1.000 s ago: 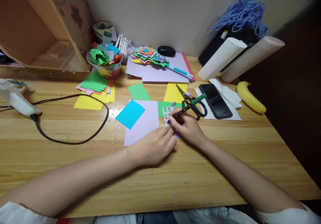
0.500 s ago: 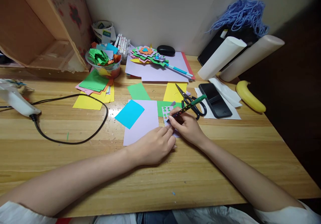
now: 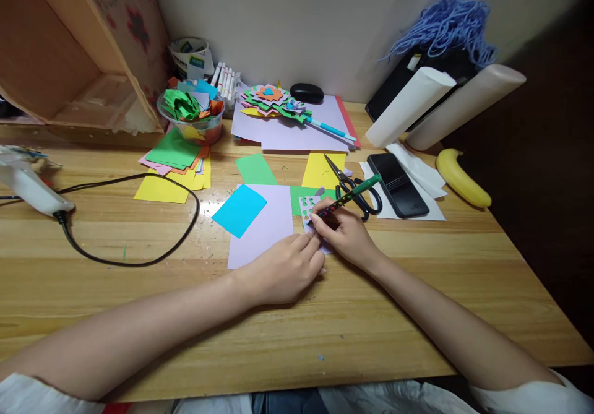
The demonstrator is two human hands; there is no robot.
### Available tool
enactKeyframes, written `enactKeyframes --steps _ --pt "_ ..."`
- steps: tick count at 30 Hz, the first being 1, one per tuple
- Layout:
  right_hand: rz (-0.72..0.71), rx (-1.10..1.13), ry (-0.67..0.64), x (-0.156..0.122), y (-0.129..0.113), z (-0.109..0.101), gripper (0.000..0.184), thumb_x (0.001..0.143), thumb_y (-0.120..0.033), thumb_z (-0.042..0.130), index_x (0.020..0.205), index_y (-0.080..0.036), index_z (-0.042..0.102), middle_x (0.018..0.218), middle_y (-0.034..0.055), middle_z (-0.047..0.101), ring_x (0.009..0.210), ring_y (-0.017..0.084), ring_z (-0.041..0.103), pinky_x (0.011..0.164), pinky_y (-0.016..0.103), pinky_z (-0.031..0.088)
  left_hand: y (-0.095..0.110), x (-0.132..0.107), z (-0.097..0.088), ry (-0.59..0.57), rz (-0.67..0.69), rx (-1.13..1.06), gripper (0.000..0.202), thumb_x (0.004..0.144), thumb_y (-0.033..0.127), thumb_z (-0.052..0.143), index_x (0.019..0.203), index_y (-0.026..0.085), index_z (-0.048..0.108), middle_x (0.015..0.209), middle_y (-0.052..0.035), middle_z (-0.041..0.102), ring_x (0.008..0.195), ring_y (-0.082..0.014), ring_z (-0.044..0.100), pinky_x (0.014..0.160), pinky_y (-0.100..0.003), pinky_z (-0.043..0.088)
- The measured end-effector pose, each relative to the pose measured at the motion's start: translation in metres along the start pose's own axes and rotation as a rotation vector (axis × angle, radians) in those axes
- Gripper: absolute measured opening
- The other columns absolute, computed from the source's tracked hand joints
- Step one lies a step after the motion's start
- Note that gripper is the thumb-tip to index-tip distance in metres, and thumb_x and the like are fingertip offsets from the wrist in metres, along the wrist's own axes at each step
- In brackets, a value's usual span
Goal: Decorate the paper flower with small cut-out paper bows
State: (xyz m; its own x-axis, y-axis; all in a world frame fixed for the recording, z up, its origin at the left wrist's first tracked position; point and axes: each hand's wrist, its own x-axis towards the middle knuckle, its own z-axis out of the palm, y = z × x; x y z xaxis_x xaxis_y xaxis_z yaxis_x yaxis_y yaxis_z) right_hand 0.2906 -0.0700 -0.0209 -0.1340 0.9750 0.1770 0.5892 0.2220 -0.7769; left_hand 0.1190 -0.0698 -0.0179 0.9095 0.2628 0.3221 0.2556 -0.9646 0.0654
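Note:
My right hand point(image 3: 350, 234) grips a dark pen with coloured dots and a green end point(image 3: 366, 185), tilted, its tip low near my left fingers. Beneath it lies a small pale stencil point(image 3: 306, 203) with cut-out holes, partly over green paper point(image 3: 297, 197); its lower end is covered by my hands. My left hand point(image 3: 290, 268) is closed, fingers bent and pressed together, holding down the stencil's lower end; the fingertips are partly hidden. A lilac sheet point(image 3: 266, 234) reaches under or beside my left hand, with a blue paper piece point(image 3: 240, 211) on it.
Black scissors point(image 3: 346, 182) lie just behind my right hand, beside a phone point(image 3: 398, 185) and a banana point(image 3: 464, 177). Further back are a paper flower point(image 3: 269, 101), a tub of paper scraps point(image 3: 192, 120) and white rolls point(image 3: 411, 107). A black cable point(image 3: 197, 216) loops at left.

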Motion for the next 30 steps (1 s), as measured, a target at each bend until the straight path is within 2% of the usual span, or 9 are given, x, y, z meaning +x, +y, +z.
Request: enactKeyframes --steps 10,20,25,30 --pt "0.010 0.021 -0.005 -0.0001 0.0017 0.0007 0.009 0.085 -0.029 0.048 0.083 -0.021 0.051 0.075 0.0012 0.056 0.066 0.016 0.055 0.064 0.028 0.044 -0.0001 -0.0009 0.0019 0.002 0.008 0.046 0.027 0.089 0.025 0.037 0.083 0.008 0.056 0.101 -0.0212 0.061 0.096 -0.0269 0.057 0.082 -0.035 0.047" --pt "-0.017 0.004 -0.018 -0.0002 0.0022 -0.0002 0.007 0.084 -0.026 0.049 0.083 -0.020 0.053 0.076 0.0014 0.057 0.071 0.016 0.055 0.068 0.028 0.044 -0.0003 0.0002 0.0017 0.000 0.002 0.033 0.027 0.089 0.024 0.036 0.080 0.009 0.056 0.095 -0.0180 0.063 0.092 -0.0258 0.059 0.080 -0.035 0.047" --pt "0.018 0.061 -0.002 0.0002 0.0037 0.0010 0.008 0.085 -0.027 0.049 0.084 -0.020 0.051 0.076 0.0014 0.056 0.067 0.015 0.054 0.064 0.027 0.044 -0.0001 0.0004 0.0009 0.004 0.007 0.046 0.028 0.089 0.026 0.036 0.083 0.008 0.056 0.104 -0.0212 0.061 0.096 -0.0267 0.058 0.083 -0.035 0.047" --pt "0.017 0.047 0.000 -0.0001 0.0022 0.0009 0.007 0.084 -0.026 0.049 0.082 -0.020 0.051 0.076 0.0016 0.056 0.067 0.015 0.054 0.064 0.027 0.043 0.0001 0.0006 0.0007 -0.001 0.004 0.042 0.027 0.089 0.026 0.037 0.082 0.008 0.056 0.101 -0.0202 0.062 0.097 -0.0264 0.058 0.083 -0.035 0.047"
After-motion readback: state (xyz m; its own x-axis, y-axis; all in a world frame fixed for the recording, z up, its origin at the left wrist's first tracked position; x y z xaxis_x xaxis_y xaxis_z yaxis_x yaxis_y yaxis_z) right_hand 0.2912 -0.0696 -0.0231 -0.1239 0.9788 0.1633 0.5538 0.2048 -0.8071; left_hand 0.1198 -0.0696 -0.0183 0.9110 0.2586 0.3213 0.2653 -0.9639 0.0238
